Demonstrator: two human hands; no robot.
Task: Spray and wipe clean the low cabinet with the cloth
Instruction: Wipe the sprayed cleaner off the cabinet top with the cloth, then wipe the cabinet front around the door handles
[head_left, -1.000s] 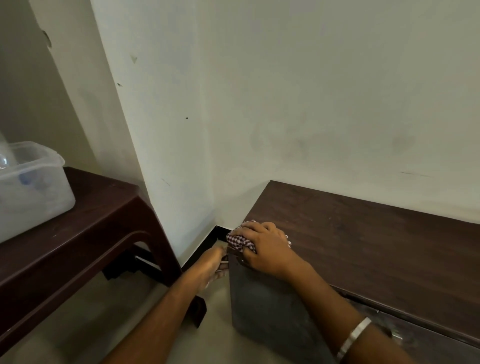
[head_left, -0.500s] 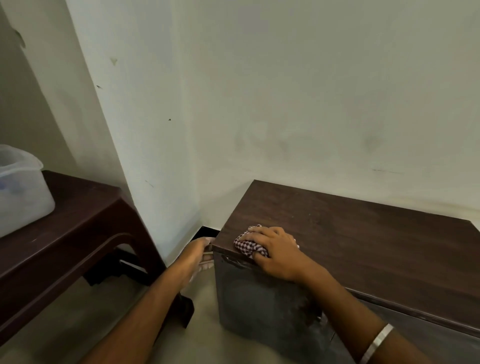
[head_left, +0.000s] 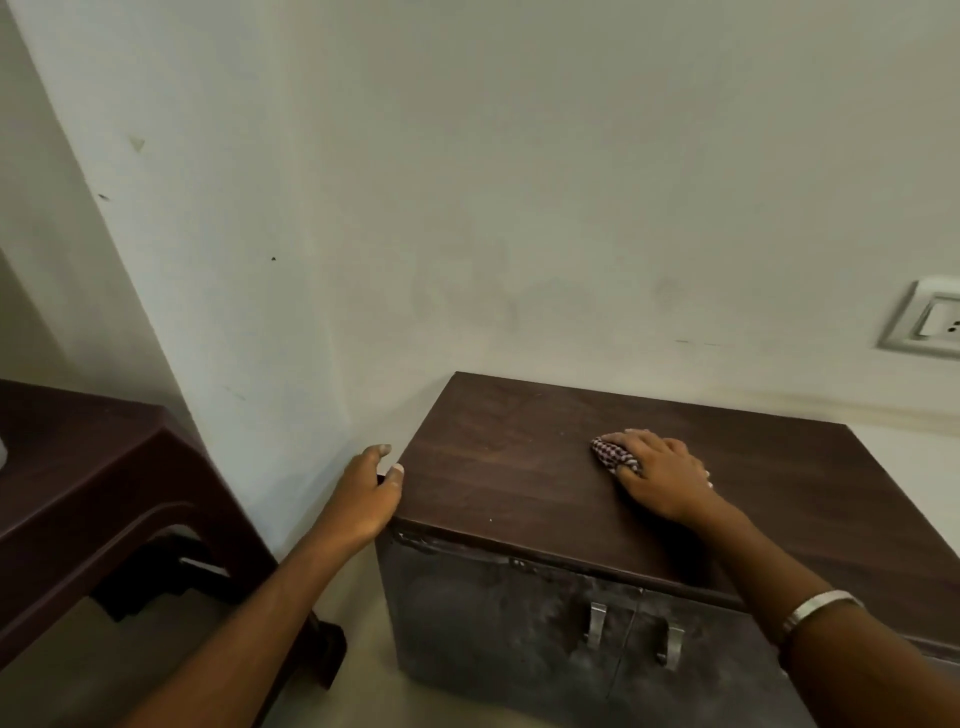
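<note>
The right hand (head_left: 662, 475) lies flat on the cloth (head_left: 613, 456), fingers spread loosely over it and pressing it down rather than wrapped round it. The left hand (head_left: 370, 488) grips the left edge of the cabinet (head_left: 498, 467), thumb on the top and fingers curled down over the side. A pale bangle (head_left: 818, 608) sits on the right wrist.

The cabinet stands against a plain off-white wall (head_left: 519, 182), tucked close to a corner on its left. Its top is dark brown wood grain with a dull sheen; the front is grey and blotchy, with two small metal handles (head_left: 597, 626) side by side where the doors meet. To the cabinet's left, across a strip of pale floor (head_left: 358, 691), is a dark brown stool (head_left: 104, 499). Above the cabinet's right end a white socket (head_left: 930, 325) is set in the wall.

The cloth is a small bunched check, red and white, on the cabinet top towards the back and right of the middle; only its left end shows past the fingers.
</note>
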